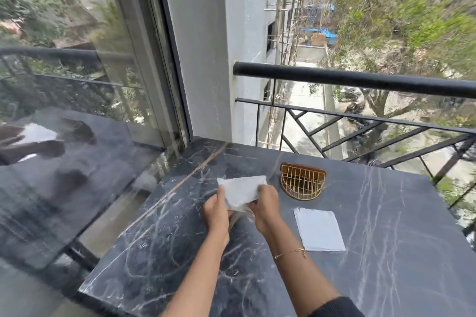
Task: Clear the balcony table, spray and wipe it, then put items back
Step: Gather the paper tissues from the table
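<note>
Both my hands hold a white tissue (242, 192) just above the dark marble table (373, 278), near its far middle. My left hand (216, 210) grips the tissue's left edge. On the right edge my right hand (265, 207) pinches it. Something clear and blurred, perhaps a wrapper, hangs below the tissue between my hands. To the right, a flat stack of white tissues (318, 229) lies on the table. A gold wire napkin holder (302, 180) with a brown back stands behind the stack.
A black metal railing (360, 80) runs along the table's far and right sides, with a drop to the street beyond. A glass sliding door (77, 85) and a grey wall pillar (206, 59) close off the left. The table's left edge ends over the floor.
</note>
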Demonstrator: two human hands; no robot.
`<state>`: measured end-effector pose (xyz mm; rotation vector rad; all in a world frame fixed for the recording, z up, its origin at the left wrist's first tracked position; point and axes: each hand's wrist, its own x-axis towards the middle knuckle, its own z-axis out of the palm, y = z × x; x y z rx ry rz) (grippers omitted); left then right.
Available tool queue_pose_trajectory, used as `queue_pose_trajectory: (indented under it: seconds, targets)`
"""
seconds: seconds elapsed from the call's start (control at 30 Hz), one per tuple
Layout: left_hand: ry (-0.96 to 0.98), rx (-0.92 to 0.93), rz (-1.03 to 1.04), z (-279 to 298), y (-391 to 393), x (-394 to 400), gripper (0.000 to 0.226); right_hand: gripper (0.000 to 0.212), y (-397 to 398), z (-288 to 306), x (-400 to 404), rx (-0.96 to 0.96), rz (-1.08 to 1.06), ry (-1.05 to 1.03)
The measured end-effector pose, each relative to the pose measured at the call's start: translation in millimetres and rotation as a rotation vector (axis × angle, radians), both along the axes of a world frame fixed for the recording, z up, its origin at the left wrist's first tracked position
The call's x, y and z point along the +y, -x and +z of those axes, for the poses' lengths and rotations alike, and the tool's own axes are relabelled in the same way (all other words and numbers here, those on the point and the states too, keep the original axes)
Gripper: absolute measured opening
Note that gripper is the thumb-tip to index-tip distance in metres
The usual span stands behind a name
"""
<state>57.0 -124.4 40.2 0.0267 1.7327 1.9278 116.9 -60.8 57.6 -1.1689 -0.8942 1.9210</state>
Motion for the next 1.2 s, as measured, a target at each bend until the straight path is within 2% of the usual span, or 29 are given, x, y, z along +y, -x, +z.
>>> queue_pose_trajectory:
  seconds: [0.17,0.23,0.33,0.43,0.47,0.53,0.67,0.83,0.93,1.07,1.2]
  targets:
    - [0.069,0.121,-0.081,-3,-12,-8,0.017,0.011,-20,-8,-15,-0.071,-0.019,-0.004]
    - [0.098,0.175,-0.068,-4,-18,-7,0.016,0.006,-29,-15,-15,-0.178,-0.046,-0.037]
    - [0.133,0.229,-0.068,-4,-25,1,0.022,0.014,-50,-29,-6,-0.381,-0.119,-0.121]
    - [0.173,0.295,-0.066,-2,-31,11,0.011,0.023,-78,-44,10,-0.570,-0.169,-0.152]
    - [0.191,0.314,-0.072,-1,-34,15,0.014,0.022,-88,-49,17,-0.634,-0.172,-0.163]
    - [0.200,0.352,-0.089,-1,-39,23,0.023,0.016,-109,-58,29,-0.783,-0.152,-0.189]
    - [0.249,0.437,-0.116,-7,-49,40,0.036,0.026,-147,-81,56,-1.097,-0.044,-0.192]
    - [0.295,0.422,-0.094,-12,-62,58,0.032,0.035,-165,-94,75,-1.360,0.118,-0.218]
    - [0.308,0.403,-0.092,-16,-65,66,0.031,0.036,-165,-95,83,-1.358,0.130,-0.206]
    - [0.317,0.406,-0.088,-15,-67,70,0.032,0.035,-167,-88,95,-1.205,0.084,-0.048]
    - [0.337,0.400,-0.079,-15,-69,68,0.030,0.019,-158,-69,102,-1.034,0.021,-0.066]
